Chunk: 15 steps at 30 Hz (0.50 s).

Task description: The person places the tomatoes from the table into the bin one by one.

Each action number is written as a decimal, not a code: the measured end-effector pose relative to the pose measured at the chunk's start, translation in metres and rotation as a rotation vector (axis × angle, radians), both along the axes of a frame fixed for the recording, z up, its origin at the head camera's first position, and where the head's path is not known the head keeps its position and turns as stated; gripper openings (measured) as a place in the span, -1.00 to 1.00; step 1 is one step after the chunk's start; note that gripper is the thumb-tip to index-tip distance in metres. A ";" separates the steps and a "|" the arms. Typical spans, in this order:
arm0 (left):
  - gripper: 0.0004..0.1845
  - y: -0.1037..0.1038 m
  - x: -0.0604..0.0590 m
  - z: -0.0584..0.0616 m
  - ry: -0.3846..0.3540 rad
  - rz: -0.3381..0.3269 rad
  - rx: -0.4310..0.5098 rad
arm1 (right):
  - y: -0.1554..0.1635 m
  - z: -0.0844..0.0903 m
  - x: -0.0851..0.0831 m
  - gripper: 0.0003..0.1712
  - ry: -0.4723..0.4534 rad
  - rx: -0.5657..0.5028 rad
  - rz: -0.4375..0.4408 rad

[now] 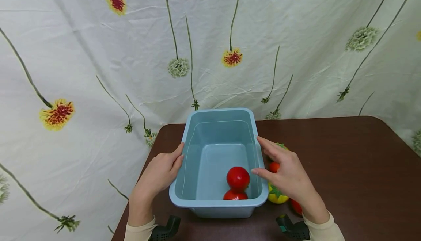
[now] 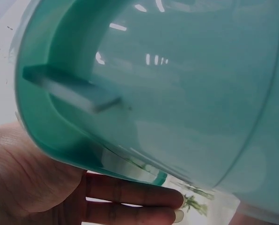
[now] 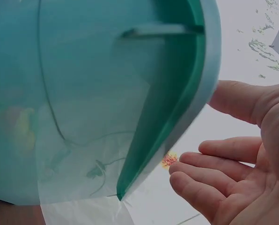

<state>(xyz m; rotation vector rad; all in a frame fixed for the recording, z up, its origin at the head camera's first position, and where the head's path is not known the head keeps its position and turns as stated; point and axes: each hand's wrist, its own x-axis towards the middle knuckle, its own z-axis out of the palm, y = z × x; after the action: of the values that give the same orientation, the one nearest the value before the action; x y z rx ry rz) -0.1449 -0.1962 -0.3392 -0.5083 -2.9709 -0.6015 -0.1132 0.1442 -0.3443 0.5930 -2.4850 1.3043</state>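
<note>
A light blue plastic basin (image 1: 218,203) stands on the brown table between the two hands. Inside it, towards the near right corner, are two shiny red tomatoes (image 1: 238,178), one partly hidden by the near rim. My left hand (image 1: 160,173) is at the basin's left rim, fingertips right at the edge; in the left wrist view its fingers (image 2: 130,191) stretch out straight below the rim. My right hand (image 1: 285,168) is spread at the right rim, thumb overlapping the rim and fingers along the outer side. Its fingers (image 3: 202,190) look loose and hold nothing.
Right of the basin, partly behind the right hand, lie a yellow fruit with a green leafy top (image 1: 277,194), an orange-red one (image 1: 274,167) and a red one (image 1: 296,207). The brown table (image 1: 355,168) extends to the right. A flowered white cloth (image 1: 210,33) hangs behind.
</note>
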 end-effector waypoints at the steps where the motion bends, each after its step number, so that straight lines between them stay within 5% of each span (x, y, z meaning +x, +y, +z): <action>1: -0.46 0.000 0.000 0.000 -0.002 0.000 0.003 | 0.001 0.000 0.000 -0.08 0.000 0.001 -0.006; 15: -0.46 0.001 -0.001 0.001 -0.009 0.007 0.039 | 0.010 -0.002 -0.007 -0.25 -0.026 0.044 -0.134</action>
<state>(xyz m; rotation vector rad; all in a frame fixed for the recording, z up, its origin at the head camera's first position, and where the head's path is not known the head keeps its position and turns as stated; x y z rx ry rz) -0.1454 -0.1955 -0.3383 -0.4926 -2.9613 -0.6609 -0.1199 0.1545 -0.3465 0.4142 -2.5318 1.2179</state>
